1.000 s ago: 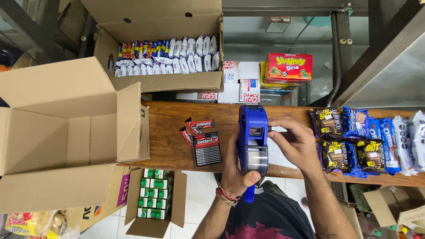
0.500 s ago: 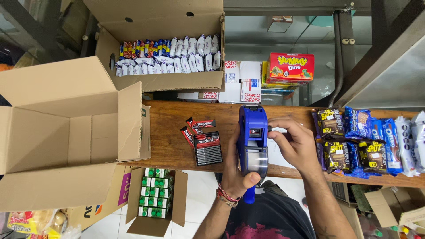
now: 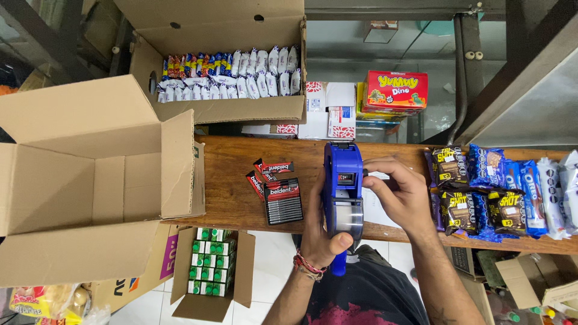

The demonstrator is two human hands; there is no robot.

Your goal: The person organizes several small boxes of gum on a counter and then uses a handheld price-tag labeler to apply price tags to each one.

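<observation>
My left hand is wrapped tight around the blue price gun above the wooden tabletop; my right hand pinches its side dial; gum packs lie just left of the gun.

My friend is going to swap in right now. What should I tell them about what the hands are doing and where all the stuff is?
Left hand: wrapped around the handle of the blue label gun, holding it upright over the wooden counter.
Right hand: fingers at the side of the gun near its small window, pinching something there.
Nearby: a stack of dark gum packs lies on the counter just left of the gun; wrapped snack packs lie to the right.
Done: no fresh label can be seen on the packs.
Left: the gun is not touching any pack yet.
</observation>
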